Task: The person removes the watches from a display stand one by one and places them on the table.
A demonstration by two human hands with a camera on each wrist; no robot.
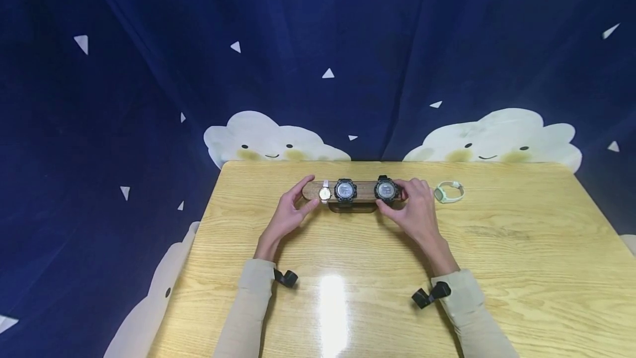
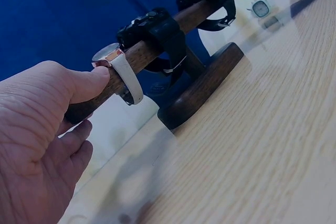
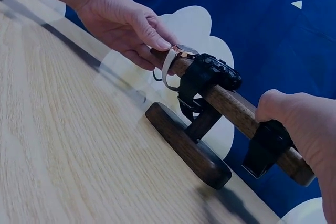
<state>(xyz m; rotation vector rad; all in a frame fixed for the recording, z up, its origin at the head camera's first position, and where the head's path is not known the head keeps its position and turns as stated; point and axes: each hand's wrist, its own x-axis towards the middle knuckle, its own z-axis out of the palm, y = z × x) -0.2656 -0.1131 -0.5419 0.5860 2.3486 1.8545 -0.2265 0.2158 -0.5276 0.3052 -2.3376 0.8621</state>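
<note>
A dark wooden T-bar watch stand [image 1: 365, 192] stands on the table, its bar lying left to right above a rounded base [image 2: 202, 90]. My left hand [image 1: 288, 211] grips the bar's left end, thumb in front and fingers behind. Beside that thumb, a small watch with a white strap [image 1: 325, 193] is looped round the bar. A chunky black watch [image 1: 345, 190] hangs near the middle. At the right end, my right hand [image 1: 418, 209] pinches a second black watch [image 1: 386, 189], which is round the bar. Its far fingers are partly hidden in the right wrist view.
A pale green watch [image 1: 449, 192] lies on the wooden table [image 1: 521, 236], just right of my right hand. Behind the table's back edge hangs a dark blue curtain [image 1: 298, 70] with white clouds and triangles. Small black wrist cameras [image 1: 286, 278] sit at both cuffs.
</note>
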